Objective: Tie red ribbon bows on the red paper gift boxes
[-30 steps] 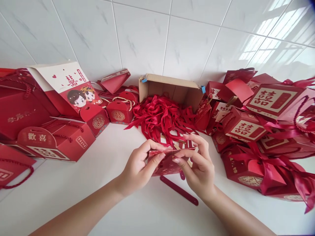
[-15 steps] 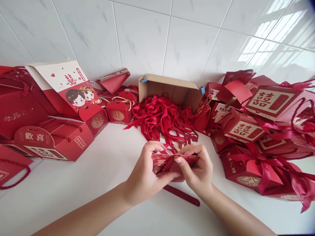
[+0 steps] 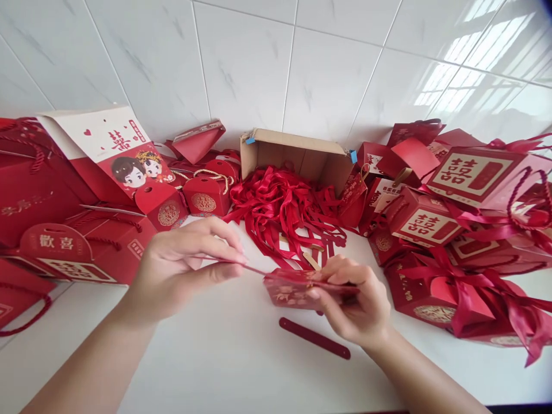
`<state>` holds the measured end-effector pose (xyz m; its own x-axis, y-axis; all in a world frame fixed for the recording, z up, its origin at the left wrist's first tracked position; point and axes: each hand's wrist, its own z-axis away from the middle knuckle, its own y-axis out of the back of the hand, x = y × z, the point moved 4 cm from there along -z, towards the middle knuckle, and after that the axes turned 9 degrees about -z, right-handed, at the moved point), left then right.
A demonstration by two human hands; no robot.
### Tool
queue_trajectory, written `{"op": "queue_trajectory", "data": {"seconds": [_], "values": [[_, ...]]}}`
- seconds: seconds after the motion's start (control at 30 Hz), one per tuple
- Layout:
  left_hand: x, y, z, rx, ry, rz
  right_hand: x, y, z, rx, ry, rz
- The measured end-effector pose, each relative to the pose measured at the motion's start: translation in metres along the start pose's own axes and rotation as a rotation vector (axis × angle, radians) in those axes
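A small red card box with pale gold print is held above the white table by my right hand, thumb in front and fingers behind. My left hand is to the left of it, pinching the end of a thin dark red strip that runs to the box's top edge. Whether the strip is a ribbon or a card band I cannot tell. Below the box a dark red strap with small holes at its ends lies on the table.
Behind the hands, red ribbons spill from an open cardboard box with blue clips. Red gift boxes crowd the left and right. A tiled wall stands behind.
My left hand has left the box and moved left, drawing the thin strip out. My right hand has shifted slightly right with the box, and more of the strap on the table shows.
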<state>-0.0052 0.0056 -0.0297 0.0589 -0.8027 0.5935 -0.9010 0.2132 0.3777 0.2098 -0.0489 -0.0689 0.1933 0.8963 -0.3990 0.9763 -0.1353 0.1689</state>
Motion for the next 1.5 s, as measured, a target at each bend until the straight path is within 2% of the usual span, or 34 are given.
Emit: {"op": "queue_trajectory", "data": {"seconds": [0.07,0.13,0.2,0.27,0.4,0.5,0.57,0.67,0.8,0.93,1.2,1.37,1.5], "values": [[0.001,-0.003,0.004,0.025,0.105,0.159,-0.008,-0.006,0.001,-0.045,0.038,-0.048],[0.000,-0.018,0.011,-0.024,0.299,0.302,-0.014,-0.010,0.002,-0.082,0.067,-0.074],[0.000,-0.034,0.017,-0.109,0.415,0.382,-0.019,-0.012,0.003,-0.110,0.093,-0.087],[0.004,-0.044,0.018,-0.188,0.383,0.379,-0.021,-0.011,0.003,-0.122,0.107,-0.088],[0.009,-0.046,0.015,-0.308,0.264,0.247,-0.022,-0.011,0.004,-0.143,0.118,-0.080],[0.010,-0.046,0.015,-0.366,0.303,0.255,-0.021,-0.011,0.003,-0.144,0.118,-0.089],[0.008,-0.047,0.016,-0.371,0.378,0.309,-0.021,-0.011,0.003,-0.138,0.112,-0.087],[0.003,-0.046,0.016,-0.316,0.487,0.319,-0.021,-0.011,0.003,-0.143,0.118,-0.081],[0.003,-0.044,0.015,-0.263,0.437,0.267,-0.021,-0.012,0.003,-0.136,0.119,-0.079],[0.003,-0.048,0.020,-0.298,0.511,0.329,-0.021,-0.012,0.003,-0.148,0.111,-0.081],[0.003,-0.053,0.022,-0.325,0.554,0.400,-0.019,-0.013,0.002,-0.148,0.088,-0.075],[0.005,-0.053,0.022,-0.357,0.524,0.371,-0.019,-0.013,0.003,-0.139,0.090,-0.077],[0.011,-0.050,0.020,-0.420,0.357,0.343,-0.020,-0.012,0.003,-0.135,0.078,-0.073]]}}
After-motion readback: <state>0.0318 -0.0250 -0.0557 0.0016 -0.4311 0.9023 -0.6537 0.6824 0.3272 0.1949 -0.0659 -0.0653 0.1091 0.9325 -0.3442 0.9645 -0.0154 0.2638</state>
